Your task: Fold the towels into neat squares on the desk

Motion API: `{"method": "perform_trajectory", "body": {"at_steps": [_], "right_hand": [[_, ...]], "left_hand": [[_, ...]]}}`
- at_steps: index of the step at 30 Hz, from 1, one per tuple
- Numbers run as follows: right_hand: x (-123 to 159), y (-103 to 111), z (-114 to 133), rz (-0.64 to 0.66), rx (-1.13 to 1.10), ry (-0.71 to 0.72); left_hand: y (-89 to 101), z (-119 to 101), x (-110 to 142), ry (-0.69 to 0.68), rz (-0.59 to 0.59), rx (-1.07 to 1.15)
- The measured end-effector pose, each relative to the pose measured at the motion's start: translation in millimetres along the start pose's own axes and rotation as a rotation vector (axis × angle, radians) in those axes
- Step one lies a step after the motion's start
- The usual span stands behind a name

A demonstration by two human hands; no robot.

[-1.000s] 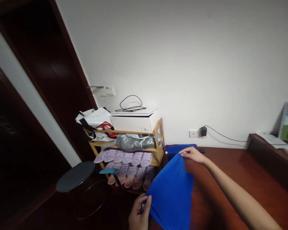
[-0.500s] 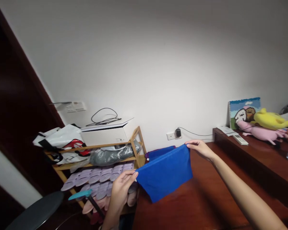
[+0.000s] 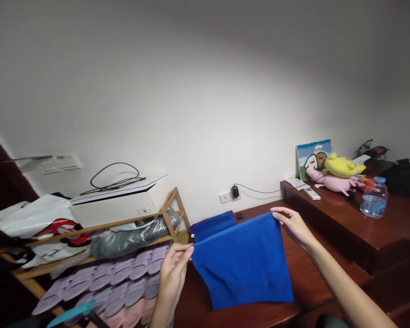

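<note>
A blue cloth [image 3: 242, 259] hangs stretched between my two hands over the dark red wooden table [image 3: 314, 273]. My left hand [image 3: 174, 269] pinches its upper left corner between thumb and fingers. At the upper right corner, my right hand [image 3: 292, 224] holds the cloth in the same kind of pinch. The top edge has a stitched seam and slopes up to the right. Behind it, more folded blue cloth [image 3: 213, 224] with a purple edge lies on the table near the wall, partly covered by the held one.
On the left, a wooden rack [image 3: 177, 214] holds lilac slippers [image 3: 123, 271], a white box [image 3: 112, 207] and bags. A raised ledge at right carries a water bottle [image 3: 374, 200], plush toys [image 3: 341, 166], a remote [image 3: 311, 194] and a dog picture [image 3: 302, 159]. A charger [image 3: 235, 191] is plugged into the wall.
The view has turned right, bringing the whole bottle into sight. The blue cloth now hangs lower and shows more of its length, with both hands still pinching its corners.
</note>
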State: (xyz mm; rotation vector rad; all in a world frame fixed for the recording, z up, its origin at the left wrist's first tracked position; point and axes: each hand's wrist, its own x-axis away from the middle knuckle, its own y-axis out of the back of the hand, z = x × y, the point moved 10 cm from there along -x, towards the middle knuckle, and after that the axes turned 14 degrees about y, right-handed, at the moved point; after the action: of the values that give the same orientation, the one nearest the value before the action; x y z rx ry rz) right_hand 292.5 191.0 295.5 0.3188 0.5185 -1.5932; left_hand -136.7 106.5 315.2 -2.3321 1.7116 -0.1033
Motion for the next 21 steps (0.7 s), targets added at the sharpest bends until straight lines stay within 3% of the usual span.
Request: {"method": "perform_trajectory", "body": {"at_steps": [7, 13, 17, 21], "right_hand": [[12.9, 39.6, 12.7, -0.011, 0.109, 0.044], [22.0, 67.6, 39.7, -0.033, 0.270, 0.168], [17.8, 77.7, 59.1, -0.058, 0.324, 0.241], [12.9, 76.1, 62.0, -0.062, 0.365, 0.241]], "left_hand": [[-20.1, 2.6, 0.6, -0.019, 0.076, -0.127], [-41.5, -5.1, 15.4, -0.047, 0.093, -0.194], [-59.3, -10.1, 33.4, -0.018, 0.136, -0.209], [-56.2, -9.6, 36.5, -0.018, 0.136, -0.183]]}}
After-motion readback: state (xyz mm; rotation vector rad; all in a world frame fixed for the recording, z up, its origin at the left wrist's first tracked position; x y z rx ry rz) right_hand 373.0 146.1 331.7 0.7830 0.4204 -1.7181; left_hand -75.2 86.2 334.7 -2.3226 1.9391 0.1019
